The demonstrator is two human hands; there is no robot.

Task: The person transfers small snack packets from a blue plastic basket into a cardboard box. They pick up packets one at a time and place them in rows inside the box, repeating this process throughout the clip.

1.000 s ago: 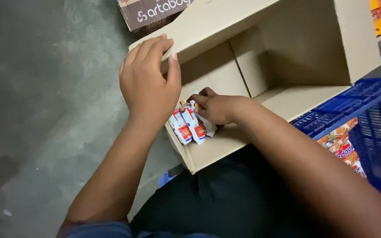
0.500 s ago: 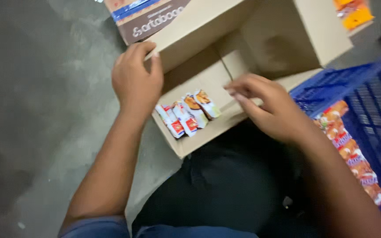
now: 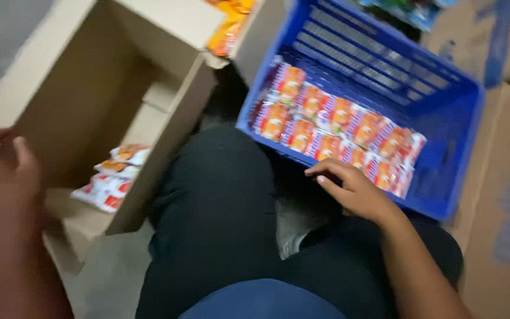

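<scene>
A person seated on the floor works between a cardboard carton and a plastic crate, seen from above through a motion-blurred head camera. At far left the left hand (image 3: 4, 177) sits curled at the near edge of the open cardboard box (image 3: 78, 88), thumb raised; the blur is heavy enough that whether its grip closes on the box flap or merely rests there cannot be told, and the wrist runs off the bottom of the frame. Inside the box, against its right wall, lies a small stack of red-and-white snack packets (image 3: 110, 177), partly shaded by the carton's side. The box's far flap is cut off at the top edge, where an orange packet (image 3: 225, 35) pokes out, half hidden behind the cardboard. In the centre the person's dark trousers (image 3: 213, 224) fill the lower view, with a blue shirt hem (image 3: 261, 301) at the bottom. To the right, the right hand (image 3: 349, 189) hovers with its fingers loosely bent and its grip empty, fingertips just at the near rim of the blue plastic crate (image 3: 444, 118). Two rows of orange-and-red sachets (image 3: 337, 133) lie along the crate's near side, the ones nearest the rim partly covered by it. The crate's slatted far wall hides whatever stands behind; a blurred flat of brown cardboard with blue print (image 3: 509, 207) closes the right edge.
</scene>
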